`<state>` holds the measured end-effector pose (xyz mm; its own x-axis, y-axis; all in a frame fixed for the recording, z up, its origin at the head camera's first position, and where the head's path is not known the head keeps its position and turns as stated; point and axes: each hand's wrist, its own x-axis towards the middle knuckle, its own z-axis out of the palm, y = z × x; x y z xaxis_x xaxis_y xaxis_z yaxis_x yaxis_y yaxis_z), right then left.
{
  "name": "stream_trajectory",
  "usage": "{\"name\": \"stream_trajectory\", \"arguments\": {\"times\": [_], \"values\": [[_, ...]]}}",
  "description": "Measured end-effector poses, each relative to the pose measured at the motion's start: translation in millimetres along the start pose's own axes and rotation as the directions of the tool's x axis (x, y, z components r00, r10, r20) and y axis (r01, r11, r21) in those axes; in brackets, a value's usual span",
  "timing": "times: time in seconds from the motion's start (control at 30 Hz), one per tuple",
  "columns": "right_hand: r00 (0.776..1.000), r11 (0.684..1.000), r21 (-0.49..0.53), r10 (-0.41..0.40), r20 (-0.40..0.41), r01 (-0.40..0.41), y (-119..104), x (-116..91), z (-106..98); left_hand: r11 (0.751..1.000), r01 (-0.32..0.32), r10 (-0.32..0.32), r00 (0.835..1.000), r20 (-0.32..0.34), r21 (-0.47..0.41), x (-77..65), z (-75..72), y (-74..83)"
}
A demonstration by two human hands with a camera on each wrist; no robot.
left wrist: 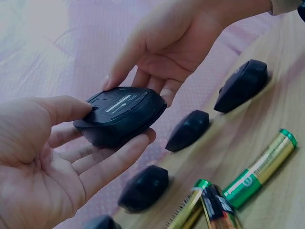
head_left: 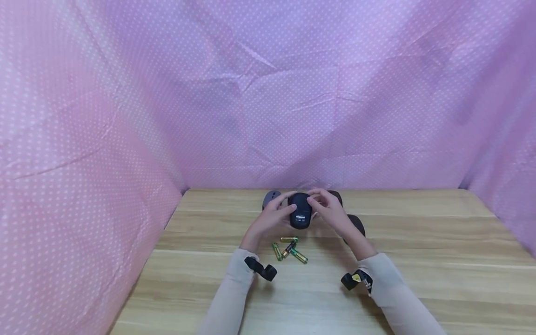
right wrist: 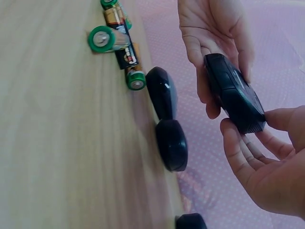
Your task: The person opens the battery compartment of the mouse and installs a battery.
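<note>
A black computer mouse (head_left: 300, 218) is held up over the far part of the table, its underside with a white label turned toward me. My left hand (head_left: 274, 217) grips one side; in the left wrist view its thumb lies on the underside of the mouse (left wrist: 125, 112) and its fingers lie beneath. The other side is pinched by my right hand (head_left: 333, 215), thumb and fingers at the edge. In the right wrist view both hands hold the mouse (right wrist: 231, 93) at opposite ends. Several batteries (head_left: 289, 239), green and gold, lie on the table below the hands.
Other mice stand around the hands: a grey one (head_left: 270, 197) behind the left hand, a dark one (head_left: 337, 197) behind the right, another dark one (head_left: 358, 224) by the right wrist. The wooden table (head_left: 418, 242) ends at a pink dotted curtain (head_left: 268, 116).
</note>
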<state>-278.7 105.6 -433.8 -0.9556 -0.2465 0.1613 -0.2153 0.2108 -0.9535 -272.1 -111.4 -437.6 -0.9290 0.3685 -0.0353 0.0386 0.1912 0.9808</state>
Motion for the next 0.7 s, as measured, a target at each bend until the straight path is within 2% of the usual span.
{"name": "stream_trajectory", "arguments": {"times": [0.13,0.23,0.5,0.7], "values": [[1.0,0.999,-0.042,0.002,0.014,-0.001,6.2,-0.7,-0.2,0.991,0.067,-0.061,0.997,0.051,-0.118,0.6,0.4,-5.3],[1.0,0.999,-0.047,-0.006,0.024,0.008,9.9,-1.8,0.3,0.983,0.08,-0.07,0.995,0.065,-0.168,1.8,1.5,-7.8],[0.998,1.0,-0.015,-0.021,0.062,0.022,14.0,-4.4,2.9,0.978,0.061,-0.048,0.996,0.073,-0.2,3.0,4.1,-10.8],[0.995,1.0,0.016,0.004,0.103,-0.005,15.2,-3.4,3.4,0.974,0.036,-0.019,0.997,0.075,-0.223,5.2,5.2,-10.4]]}}
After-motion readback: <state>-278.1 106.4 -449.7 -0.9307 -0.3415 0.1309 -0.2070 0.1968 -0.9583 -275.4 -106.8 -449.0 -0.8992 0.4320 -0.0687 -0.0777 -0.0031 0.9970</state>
